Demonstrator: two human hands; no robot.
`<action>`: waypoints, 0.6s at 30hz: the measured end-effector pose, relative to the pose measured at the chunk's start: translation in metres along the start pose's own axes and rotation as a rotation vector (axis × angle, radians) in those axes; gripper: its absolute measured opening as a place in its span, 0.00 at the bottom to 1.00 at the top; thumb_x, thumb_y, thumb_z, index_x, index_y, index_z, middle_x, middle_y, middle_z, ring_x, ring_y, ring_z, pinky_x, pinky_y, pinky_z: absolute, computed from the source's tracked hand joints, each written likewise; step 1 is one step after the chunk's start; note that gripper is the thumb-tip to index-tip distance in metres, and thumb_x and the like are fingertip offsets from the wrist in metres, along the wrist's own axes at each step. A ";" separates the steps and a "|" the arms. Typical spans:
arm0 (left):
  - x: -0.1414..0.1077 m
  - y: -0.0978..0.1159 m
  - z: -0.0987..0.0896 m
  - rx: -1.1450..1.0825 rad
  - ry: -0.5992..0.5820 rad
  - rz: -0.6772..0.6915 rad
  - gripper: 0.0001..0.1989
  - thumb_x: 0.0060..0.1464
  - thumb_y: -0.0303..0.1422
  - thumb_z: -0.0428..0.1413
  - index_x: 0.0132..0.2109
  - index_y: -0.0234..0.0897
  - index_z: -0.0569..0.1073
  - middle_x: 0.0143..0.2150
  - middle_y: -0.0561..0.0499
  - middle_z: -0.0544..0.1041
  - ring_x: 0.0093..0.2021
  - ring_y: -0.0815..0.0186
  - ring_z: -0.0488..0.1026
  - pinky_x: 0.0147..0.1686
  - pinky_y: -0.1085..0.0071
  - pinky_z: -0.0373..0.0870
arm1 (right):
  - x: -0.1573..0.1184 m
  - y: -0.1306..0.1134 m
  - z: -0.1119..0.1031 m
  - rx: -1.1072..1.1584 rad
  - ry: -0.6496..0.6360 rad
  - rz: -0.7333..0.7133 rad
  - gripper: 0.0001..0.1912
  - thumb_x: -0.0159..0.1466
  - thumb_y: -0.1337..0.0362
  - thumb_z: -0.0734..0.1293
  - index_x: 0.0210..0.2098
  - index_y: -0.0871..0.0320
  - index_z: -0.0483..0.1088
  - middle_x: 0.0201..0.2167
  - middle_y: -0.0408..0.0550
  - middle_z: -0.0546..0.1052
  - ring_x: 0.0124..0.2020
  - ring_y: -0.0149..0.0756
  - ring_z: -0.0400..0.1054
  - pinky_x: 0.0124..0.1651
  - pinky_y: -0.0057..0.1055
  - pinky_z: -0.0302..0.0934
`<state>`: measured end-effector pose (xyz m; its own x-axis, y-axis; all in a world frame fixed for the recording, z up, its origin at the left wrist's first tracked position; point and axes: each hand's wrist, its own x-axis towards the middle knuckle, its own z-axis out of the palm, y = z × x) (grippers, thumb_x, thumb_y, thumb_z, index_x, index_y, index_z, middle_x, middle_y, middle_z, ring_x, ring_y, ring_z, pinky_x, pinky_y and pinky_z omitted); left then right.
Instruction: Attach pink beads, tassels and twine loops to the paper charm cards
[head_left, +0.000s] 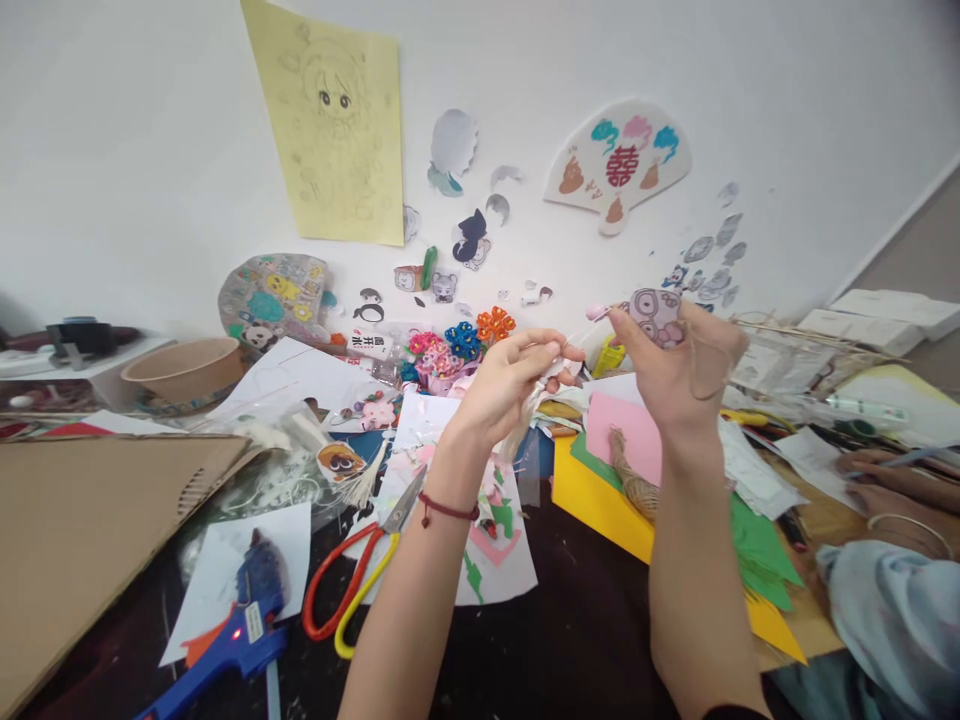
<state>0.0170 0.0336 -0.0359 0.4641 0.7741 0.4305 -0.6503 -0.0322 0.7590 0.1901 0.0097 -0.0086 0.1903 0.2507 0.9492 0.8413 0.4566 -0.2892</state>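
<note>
My left hand is raised above the table, its fingers pinched on the top of a white tassel whose strands hang below. Thin white thread runs from there toward a pink bead. My right hand is closed on a small pinkish cartoon charm, thumb in front, with the bead just beside the fingertips. A loop of thin cord lies across the back of this hand. Below my left forearm rest scissors with red and yellow handles, on a white sheet with coloured scraps.
A blue glue gun with a lit red light lies at front left, beside cardboard. Yellow paper and a twine bundle lie near my right forearm. Another person's hand is at the far right. Paper flowers stand by the wall.
</note>
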 end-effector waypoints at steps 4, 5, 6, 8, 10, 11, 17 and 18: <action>0.003 -0.005 -0.001 -0.057 0.054 -0.024 0.12 0.53 0.32 0.67 0.41 0.32 0.74 0.33 0.51 0.78 0.25 0.76 0.68 0.26 0.75 0.57 | 0.001 0.001 -0.003 -0.022 -0.027 -0.033 0.18 0.65 0.52 0.70 0.24 0.55 0.71 0.20 0.44 0.72 0.25 0.36 0.65 0.32 0.35 0.57; 0.004 -0.006 -0.001 -0.060 0.056 -0.034 0.13 0.53 0.32 0.67 0.41 0.32 0.74 0.33 0.52 0.77 0.25 0.76 0.67 0.26 0.75 0.57 | 0.001 0.001 -0.004 -0.029 -0.036 -0.046 0.19 0.65 0.52 0.70 0.24 0.55 0.70 0.20 0.43 0.70 0.24 0.36 0.63 0.31 0.35 0.55; 0.004 -0.007 -0.002 -0.059 0.055 -0.042 0.13 0.52 0.32 0.68 0.42 0.32 0.75 0.32 0.52 0.77 0.24 0.77 0.67 0.26 0.75 0.56 | 0.001 0.000 -0.005 -0.037 -0.046 -0.060 0.19 0.65 0.51 0.70 0.23 0.55 0.69 0.20 0.43 0.69 0.24 0.35 0.61 0.31 0.35 0.53; 0.004 -0.009 -0.003 -0.049 0.049 -0.049 0.15 0.50 0.31 0.69 0.43 0.32 0.76 0.33 0.52 0.78 0.25 0.77 0.67 0.26 0.76 0.56 | 0.002 -0.001 -0.005 -0.054 -0.068 -0.088 0.19 0.66 0.50 0.69 0.24 0.55 0.69 0.21 0.44 0.69 0.25 0.36 0.61 0.32 0.35 0.52; 0.005 -0.010 -0.005 -0.033 0.041 -0.044 0.15 0.50 0.31 0.69 0.44 0.31 0.77 0.35 0.50 0.80 0.25 0.77 0.68 0.26 0.76 0.57 | 0.002 -0.002 -0.004 -0.069 -0.090 -0.103 0.18 0.68 0.50 0.67 0.26 0.54 0.71 0.23 0.46 0.72 0.27 0.38 0.64 0.35 0.36 0.53; 0.005 -0.010 -0.006 -0.027 0.039 -0.038 0.15 0.50 0.30 0.69 0.44 0.31 0.77 0.37 0.48 0.81 0.26 0.77 0.69 0.27 0.75 0.58 | 0.002 -0.002 -0.004 -0.083 -0.097 -0.106 0.18 0.69 0.50 0.66 0.27 0.54 0.71 0.25 0.47 0.73 0.29 0.39 0.65 0.36 0.37 0.54; 0.007 -0.010 -0.011 -0.017 0.042 -0.009 0.18 0.49 0.28 0.69 0.48 0.33 0.78 0.48 0.42 0.83 0.27 0.78 0.71 0.28 0.75 0.60 | 0.005 -0.002 -0.002 -0.162 -0.084 -0.104 0.18 0.69 0.50 0.65 0.26 0.53 0.66 0.25 0.47 0.70 0.29 0.40 0.62 0.35 0.37 0.51; 0.007 -0.010 -0.011 -0.011 0.048 -0.009 0.18 0.49 0.27 0.69 0.48 0.33 0.78 0.49 0.42 0.83 0.27 0.78 0.71 0.28 0.75 0.60 | 0.005 -0.002 -0.002 -0.162 -0.079 -0.105 0.19 0.68 0.51 0.65 0.25 0.53 0.65 0.24 0.47 0.69 0.28 0.39 0.61 0.35 0.37 0.50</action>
<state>0.0202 0.0466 -0.0464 0.4408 0.8035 0.4001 -0.6533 -0.0184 0.7568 0.1903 0.0083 -0.0029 0.0628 0.2780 0.9585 0.9260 0.3421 -0.1598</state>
